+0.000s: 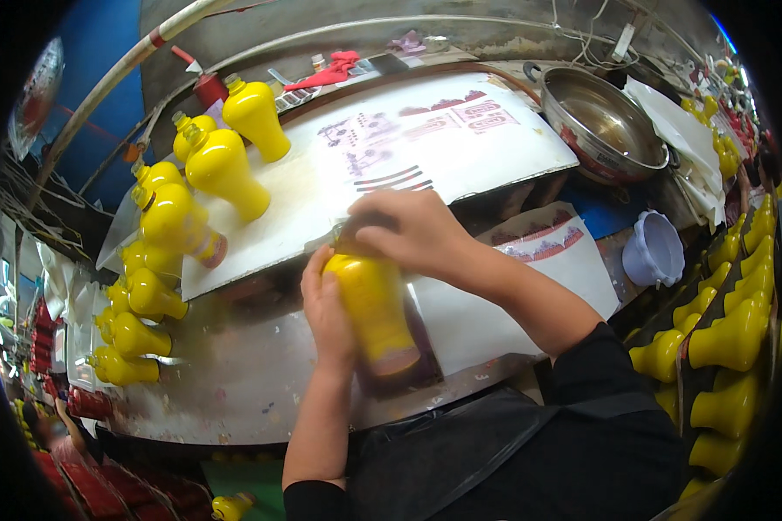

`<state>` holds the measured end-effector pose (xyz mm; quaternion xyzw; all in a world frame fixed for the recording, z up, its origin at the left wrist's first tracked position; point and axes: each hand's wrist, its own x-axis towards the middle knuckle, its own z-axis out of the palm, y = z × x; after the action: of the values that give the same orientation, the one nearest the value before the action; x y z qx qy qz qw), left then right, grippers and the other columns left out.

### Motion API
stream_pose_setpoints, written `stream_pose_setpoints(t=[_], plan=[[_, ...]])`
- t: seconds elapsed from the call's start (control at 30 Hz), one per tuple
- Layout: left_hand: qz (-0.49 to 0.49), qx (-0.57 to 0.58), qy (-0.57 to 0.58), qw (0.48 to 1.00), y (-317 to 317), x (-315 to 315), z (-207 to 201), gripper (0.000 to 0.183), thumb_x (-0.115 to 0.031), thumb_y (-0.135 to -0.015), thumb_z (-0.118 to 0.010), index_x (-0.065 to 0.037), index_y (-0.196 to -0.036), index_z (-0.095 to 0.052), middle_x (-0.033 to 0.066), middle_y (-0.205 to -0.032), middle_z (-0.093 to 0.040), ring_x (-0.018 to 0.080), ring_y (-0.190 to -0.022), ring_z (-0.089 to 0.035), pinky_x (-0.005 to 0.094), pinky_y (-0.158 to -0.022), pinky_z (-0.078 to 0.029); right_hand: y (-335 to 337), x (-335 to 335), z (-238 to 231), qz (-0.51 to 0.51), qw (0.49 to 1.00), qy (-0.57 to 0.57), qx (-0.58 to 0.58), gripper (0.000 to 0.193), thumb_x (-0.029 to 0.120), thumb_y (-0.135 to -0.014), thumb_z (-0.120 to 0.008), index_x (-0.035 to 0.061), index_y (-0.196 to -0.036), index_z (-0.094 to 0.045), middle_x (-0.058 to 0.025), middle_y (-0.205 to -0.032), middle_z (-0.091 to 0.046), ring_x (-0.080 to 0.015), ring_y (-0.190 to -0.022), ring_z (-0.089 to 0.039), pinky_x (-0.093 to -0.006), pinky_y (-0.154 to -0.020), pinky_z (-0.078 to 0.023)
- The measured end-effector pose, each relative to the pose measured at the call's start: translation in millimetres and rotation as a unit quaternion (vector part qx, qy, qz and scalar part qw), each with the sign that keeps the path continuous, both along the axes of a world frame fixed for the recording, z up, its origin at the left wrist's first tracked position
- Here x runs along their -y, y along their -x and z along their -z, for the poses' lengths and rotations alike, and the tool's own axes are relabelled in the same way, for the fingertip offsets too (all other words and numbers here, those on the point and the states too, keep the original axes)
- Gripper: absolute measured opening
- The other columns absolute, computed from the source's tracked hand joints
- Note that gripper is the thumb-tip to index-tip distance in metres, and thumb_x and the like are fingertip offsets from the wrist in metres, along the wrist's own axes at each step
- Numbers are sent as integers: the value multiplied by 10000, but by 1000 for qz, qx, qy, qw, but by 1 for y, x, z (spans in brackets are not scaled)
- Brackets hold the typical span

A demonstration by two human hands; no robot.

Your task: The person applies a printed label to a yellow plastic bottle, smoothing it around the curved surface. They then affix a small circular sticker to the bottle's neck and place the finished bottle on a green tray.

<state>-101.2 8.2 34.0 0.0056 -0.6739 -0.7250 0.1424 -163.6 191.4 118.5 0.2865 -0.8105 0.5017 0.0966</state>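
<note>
Clasping a yellow vase-shaped bottle (369, 304) with left hand (324, 314) in front of the white board (295, 187); curling right hand (414, 229) over its neck, with unclear grip.

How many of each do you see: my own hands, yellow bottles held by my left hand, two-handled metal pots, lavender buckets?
Your hands: 2 (left hand, right hand)
Held yellow bottle: 1
Two-handled metal pot: 1
Lavender bucket: 1
Total: 5
</note>
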Motion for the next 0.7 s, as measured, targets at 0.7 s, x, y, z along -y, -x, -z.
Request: stream_pose_setpoints(t=[0.7], plan=[[38,29,-130,990,-4,-5,-20,514,-339,-1133,-302,26,-1343,-597,156,-1283,-642,230,-1156,-620,363,-1057,-473,-116,-21,56,37,984,-4,-176,289,-62,-785,-796,75,-1016,-689,-114,-906,-752,-247,-785,-750,-322,-683,-592]])
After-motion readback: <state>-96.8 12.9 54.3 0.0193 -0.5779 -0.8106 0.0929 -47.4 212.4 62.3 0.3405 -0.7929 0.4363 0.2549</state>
